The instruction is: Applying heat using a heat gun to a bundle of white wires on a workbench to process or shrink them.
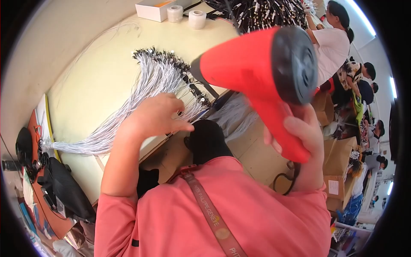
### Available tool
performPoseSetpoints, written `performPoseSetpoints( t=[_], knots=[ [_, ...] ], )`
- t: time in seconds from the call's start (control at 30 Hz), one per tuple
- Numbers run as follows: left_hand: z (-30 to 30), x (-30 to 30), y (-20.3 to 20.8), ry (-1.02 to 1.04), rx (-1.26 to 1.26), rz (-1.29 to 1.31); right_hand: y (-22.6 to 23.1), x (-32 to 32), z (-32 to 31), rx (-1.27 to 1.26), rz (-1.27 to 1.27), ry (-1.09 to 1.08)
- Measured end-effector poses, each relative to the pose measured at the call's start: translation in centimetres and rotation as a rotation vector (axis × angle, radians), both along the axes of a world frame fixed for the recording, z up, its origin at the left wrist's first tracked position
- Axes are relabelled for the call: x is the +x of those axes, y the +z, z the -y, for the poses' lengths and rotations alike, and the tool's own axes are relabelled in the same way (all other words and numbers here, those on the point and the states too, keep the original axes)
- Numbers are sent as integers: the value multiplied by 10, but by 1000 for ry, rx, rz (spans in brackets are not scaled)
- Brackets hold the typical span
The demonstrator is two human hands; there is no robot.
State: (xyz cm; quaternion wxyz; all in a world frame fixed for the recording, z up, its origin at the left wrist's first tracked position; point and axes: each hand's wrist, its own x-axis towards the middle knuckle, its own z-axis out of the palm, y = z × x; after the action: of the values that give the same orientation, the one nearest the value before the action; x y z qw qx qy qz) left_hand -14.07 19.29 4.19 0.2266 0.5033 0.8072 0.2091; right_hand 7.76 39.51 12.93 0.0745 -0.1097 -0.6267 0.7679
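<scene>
A red hair dryer [244,60] with a black nozzle and black rear cap is held up by its handle in my right hand [302,128]. Its nozzle points left, over the fanned end of a bundle of thin white cables [132,103]. Small black connectors [165,58] tip the cables along that end. My left hand [160,113] hovers at or just above the cables, fingers spread and thumb out, with nothing seen in it; whether it touches them I cannot tell. The bundle's other end is gathered together at the table's left side.
On the pale table [102,81] stand two white rolls [197,19] and a white box [152,10]. A large heap of black cables [265,15] lies at the back. Cardboard boxes [338,167] stand at right, with several people beyond. A black bag [68,188] sits at left.
</scene>
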Motion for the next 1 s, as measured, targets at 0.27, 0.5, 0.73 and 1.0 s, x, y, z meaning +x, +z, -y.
performPoseSetpoints(
  t=[0.27,0.5,0.73,1.0],
  knots=[
    [-10,13,-36,-51,175,-314,-3,30,4,-21,-49,-93],
    [-15,-6,-20,359,241,-7,-4,31,-2,-16,-96,-110],
    [-16,-12,-23,498,376,-6,-9,14,0,-49,-83,-65],
    [-14,-21,-30,595,420,-74,-11,-15,0,-62,-47,50]
  ],
)
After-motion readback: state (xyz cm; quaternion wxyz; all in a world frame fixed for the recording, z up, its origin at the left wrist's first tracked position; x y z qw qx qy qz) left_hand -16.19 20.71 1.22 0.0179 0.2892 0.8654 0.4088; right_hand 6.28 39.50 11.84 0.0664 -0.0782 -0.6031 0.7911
